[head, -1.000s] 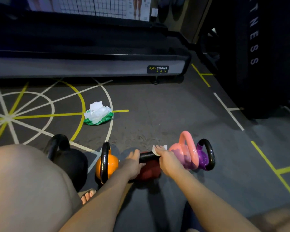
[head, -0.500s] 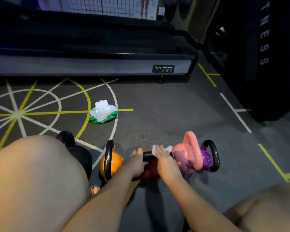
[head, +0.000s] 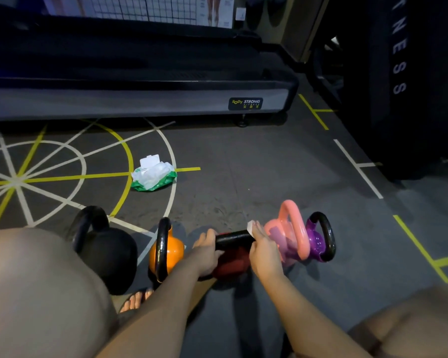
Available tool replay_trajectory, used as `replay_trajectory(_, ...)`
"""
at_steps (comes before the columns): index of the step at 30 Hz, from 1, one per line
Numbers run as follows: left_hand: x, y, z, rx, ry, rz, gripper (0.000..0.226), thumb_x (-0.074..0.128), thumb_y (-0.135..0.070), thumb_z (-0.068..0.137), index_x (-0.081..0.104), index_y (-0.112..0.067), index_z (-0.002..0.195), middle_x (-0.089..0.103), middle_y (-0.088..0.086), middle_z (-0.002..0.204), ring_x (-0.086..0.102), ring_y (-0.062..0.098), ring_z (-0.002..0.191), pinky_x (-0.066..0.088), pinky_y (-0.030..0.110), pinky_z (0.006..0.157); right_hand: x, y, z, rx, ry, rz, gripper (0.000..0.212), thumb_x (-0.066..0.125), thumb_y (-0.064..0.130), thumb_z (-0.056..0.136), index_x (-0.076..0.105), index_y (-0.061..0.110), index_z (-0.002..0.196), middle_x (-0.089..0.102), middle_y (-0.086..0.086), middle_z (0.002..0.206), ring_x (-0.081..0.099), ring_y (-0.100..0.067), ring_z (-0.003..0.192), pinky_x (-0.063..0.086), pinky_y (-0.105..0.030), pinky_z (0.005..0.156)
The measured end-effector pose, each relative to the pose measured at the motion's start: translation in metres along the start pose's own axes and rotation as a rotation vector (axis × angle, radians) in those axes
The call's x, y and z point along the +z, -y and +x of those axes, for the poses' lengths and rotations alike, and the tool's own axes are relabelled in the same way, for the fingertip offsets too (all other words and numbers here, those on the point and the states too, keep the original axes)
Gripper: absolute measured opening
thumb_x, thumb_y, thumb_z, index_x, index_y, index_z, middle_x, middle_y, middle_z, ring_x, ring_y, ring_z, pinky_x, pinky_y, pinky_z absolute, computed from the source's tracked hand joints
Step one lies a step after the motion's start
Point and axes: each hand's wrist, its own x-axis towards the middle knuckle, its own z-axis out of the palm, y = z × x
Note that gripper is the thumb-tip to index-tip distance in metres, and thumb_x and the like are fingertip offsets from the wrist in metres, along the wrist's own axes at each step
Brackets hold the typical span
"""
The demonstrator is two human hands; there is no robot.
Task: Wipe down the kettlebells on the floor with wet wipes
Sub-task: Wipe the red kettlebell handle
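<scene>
The right hand (head: 265, 250) curls its fingers over a white wipe (head: 250, 225), pressing it onto the red kettlebell (head: 232, 263) handle (head: 233, 239). The left hand (head: 204, 254) grips the handle's other end.

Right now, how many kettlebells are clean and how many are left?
In hand: the red kettlebell. The right hand holds a white wipe on its handle; the left hand grips the handle. Done: can't tell; the black kettlebell, orange kettlebell, pink kettlebell and purple kettlebell show no clean marks. Left: maybe all four. The wipe pack lies on the floor.
</scene>
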Motion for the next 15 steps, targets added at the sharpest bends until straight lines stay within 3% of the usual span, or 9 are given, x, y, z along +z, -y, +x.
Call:
replay_trajectory(4, 0.000, 0.004, 0.002, 0.019, -0.016, -0.019, 0.031, 0.057, -0.022, 0.099, 0.038, -0.020, 0.124, 0.044, 0.006, 0.127, 0.051, 0.027, 0.116, 0.042, 0.041, 0.099, 0.019, 0.004, 0.001, -0.101, -0.067, -0.073, 0.060, 0.030, 0.002, 0.098, 0.032, 0.023, 0.154, 0.025, 0.003, 0.162, 0.016, -0.015, 0.152, 0.001, -0.014, 0.110)
replay_trajectory(7, -0.002, 0.002, 0.001, 0.017, -0.001, -0.002, 0.031, 0.056, -0.020, 0.099, 0.038, -0.017, 0.125, 0.044, 0.009, 0.130, 0.050, 0.029, 0.121, 0.042, 0.042, 0.100, 0.027, 0.015, -0.004, -0.310, 0.091, -0.123, 0.063, 0.018, 0.017, 0.093, 0.037, 0.018, 0.153, 0.032, -0.001, 0.159, 0.016, -0.024, 0.152, -0.003, -0.020, 0.120)
replay_trajectory(10, -0.005, 0.000, 0.000, 0.015, 0.036, 0.033, 0.030, 0.050, -0.014, 0.099, 0.036, -0.014, 0.126, 0.042, 0.012, 0.133, 0.047, 0.030, 0.125, 0.041, 0.043, 0.101, 0.035, 0.019, -0.011, -0.395, 0.220, -0.148, 0.061, 0.024, 0.016, 0.090, 0.043, 0.003, 0.147, 0.042, -0.011, 0.153, 0.029, -0.032, 0.146, -0.002, -0.030, 0.121)
replay_trajectory(12, -0.005, -0.001, -0.001, 0.012, 0.031, 0.026, 0.030, 0.051, -0.015, 0.099, 0.035, -0.014, 0.124, 0.041, 0.012, 0.133, 0.046, 0.031, 0.125, 0.041, 0.043, 0.101, 0.031, 0.013, -0.013, -0.427, 0.215, -0.198, 0.057, 0.033, 0.011, 0.092, 0.043, 0.008, 0.148, 0.039, -0.004, 0.155, 0.028, -0.026, 0.147, -0.002, -0.027, 0.122)
replay_trajectory(15, -0.002, -0.001, -0.003, 0.018, -0.002, -0.022, 0.032, 0.057, -0.022, 0.098, 0.039, -0.017, 0.124, 0.044, 0.010, 0.130, 0.048, 0.032, 0.124, 0.040, 0.043, 0.103, 0.015, -0.009, -0.010, -0.394, 0.077, -0.252, 0.059, 0.040, 0.012, 0.097, 0.034, 0.027, 0.153, 0.024, 0.015, 0.159, 0.010, -0.010, 0.151, -0.005, -0.021, 0.121)
